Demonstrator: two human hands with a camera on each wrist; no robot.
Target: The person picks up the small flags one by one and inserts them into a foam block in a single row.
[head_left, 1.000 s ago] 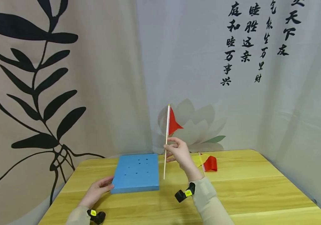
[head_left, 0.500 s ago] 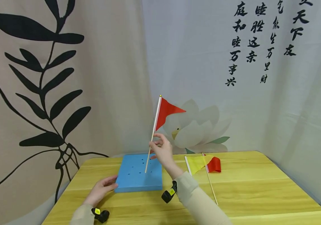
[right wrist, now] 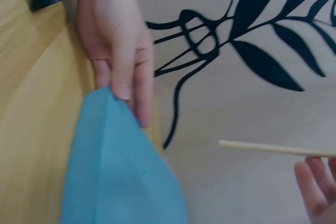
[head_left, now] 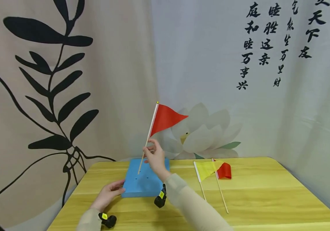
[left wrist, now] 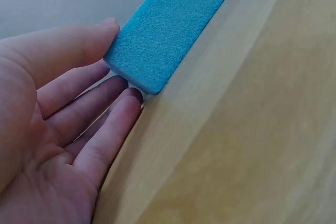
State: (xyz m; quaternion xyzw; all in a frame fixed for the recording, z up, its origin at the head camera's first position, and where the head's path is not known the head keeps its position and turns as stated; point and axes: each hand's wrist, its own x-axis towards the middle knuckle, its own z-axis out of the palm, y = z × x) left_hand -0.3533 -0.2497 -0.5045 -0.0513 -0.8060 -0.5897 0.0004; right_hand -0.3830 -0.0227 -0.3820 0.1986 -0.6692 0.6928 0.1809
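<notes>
A blue foam block with small holes in its top lies flat on the table. My left hand is at its near left corner; in the left wrist view the thumb touches the block's upper edge and the loosely extended fingers lie along its side. My right hand pinches the thin wooden stick of a red triangular flag, which leans a little to the right at the top. The bare lower end of the stick hangs in the air over the block in the right wrist view.
A yellow flag and another red flag lie on the wooden table to the right, their sticks pointing toward me. Behind the table hangs a pale curtain printed with plants and writing.
My right hand has carried the red flag leftward from beside the block to over it, and the flag's cloth has spread out. The left hand keeps its place at the block's corner.
</notes>
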